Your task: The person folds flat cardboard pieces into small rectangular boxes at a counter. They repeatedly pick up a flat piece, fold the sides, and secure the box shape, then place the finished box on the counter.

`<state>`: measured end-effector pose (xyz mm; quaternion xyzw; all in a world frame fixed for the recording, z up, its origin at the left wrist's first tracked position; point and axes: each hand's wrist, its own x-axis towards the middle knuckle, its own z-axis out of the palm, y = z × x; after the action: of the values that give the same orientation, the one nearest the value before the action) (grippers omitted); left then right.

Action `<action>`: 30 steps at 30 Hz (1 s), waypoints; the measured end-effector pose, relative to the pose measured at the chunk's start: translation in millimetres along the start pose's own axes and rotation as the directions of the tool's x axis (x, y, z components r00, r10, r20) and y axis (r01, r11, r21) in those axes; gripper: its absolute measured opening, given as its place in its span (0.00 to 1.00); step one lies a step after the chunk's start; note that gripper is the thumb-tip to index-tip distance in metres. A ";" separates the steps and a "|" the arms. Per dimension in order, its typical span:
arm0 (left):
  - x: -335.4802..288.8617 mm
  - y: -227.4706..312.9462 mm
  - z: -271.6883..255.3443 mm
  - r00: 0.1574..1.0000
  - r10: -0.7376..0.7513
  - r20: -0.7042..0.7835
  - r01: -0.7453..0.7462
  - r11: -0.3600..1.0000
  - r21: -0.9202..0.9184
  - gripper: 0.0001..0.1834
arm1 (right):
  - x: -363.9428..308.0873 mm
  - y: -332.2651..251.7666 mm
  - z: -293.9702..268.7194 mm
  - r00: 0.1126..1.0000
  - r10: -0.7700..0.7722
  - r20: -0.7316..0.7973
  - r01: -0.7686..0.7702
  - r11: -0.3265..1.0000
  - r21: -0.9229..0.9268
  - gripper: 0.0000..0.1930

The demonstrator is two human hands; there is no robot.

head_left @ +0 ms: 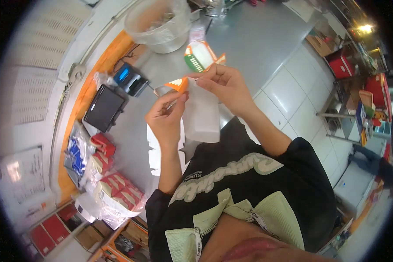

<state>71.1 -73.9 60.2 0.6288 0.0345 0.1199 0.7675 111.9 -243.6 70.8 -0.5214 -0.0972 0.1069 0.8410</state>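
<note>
Both of my hands hold a partly folded paper carton (203, 115), its pale side toward me and an orange printed flap at the far end. My left hand (167, 114) pinches the orange flap's corner between thumb and fingers. The fingers of my right hand (227, 87) are closed on the far edge of the carton. Just beyond them, another carton (201, 56) in white, green and orange rests on the metal table. White card with notched edges (153, 153) shows beneath my left forearm; whether it belongs to the held carton I cannot tell.
A clear plastic bin with a liner (166, 41) stands at the table's far side. Along the left edge are a small device with a blue screen (130, 79), a black tablet-like screen (104, 108) and bagged red-and-cream packages (118, 187). A metal shelf rack (336, 114) stands at the right.
</note>
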 end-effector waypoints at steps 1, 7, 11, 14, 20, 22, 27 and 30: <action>-5.5 1.2 1.8 0.998 0.041 -0.056 -0.038 0.998 0.058 0.08 | -0.2 7.1 11.5 0.999 -0.047 0.007 0.047 0.999 -0.001 0.04; -17.3 2.3 5.2 0.918 0.329 -0.223 -0.268 0.926 0.264 0.04 | 11.0 18.6 52.3 0.990 -0.131 0.047 0.131 0.991 0.015 0.03; -25.9 4.9 -12.6 0.930 0.234 -0.282 -0.181 0.962 0.203 0.05 | 10.1 18.4 64.0 0.986 -0.126 0.108 0.141 0.979 -0.144 0.03; -19.1 2.9 -10.6 0.877 0.194 -0.440 -0.215 0.977 0.001 0.10 | 9.1 32.4 75.5 0.977 -0.192 0.090 0.206 0.960 -0.191 0.05; -26.1 -9.1 -17.8 0.898 0.231 -0.374 -0.232 0.972 0.045 0.20 | 15.1 53.3 91.9 0.850 -0.458 0.261 0.513 0.603 -0.611 0.09; -26.3 -10.5 -21.2 0.915 0.181 -0.361 -0.195 0.981 -0.003 0.22 | 20.0 70.0 89.0 0.920 -0.359 0.157 0.390 0.797 -0.460 0.11; -10.6 -16.0 -30.3 0.881 0.142 -0.451 -0.135 0.990 0.047 0.14 | 37.0 81.6 86.8 0.989 -0.129 0.069 0.141 0.965 -0.220 0.10; -5.5 -10.6 -40.9 0.870 0.136 -0.473 -0.114 0.991 0.076 0.10 | 37.2 82.8 93.1 0.994 -0.091 0.065 0.098 0.988 -0.117 0.08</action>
<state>58.9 -37.9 40.8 0.5981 0.1844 0.3195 0.7115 115.5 -117.5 39.1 -0.5623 -0.1530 0.0761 0.8091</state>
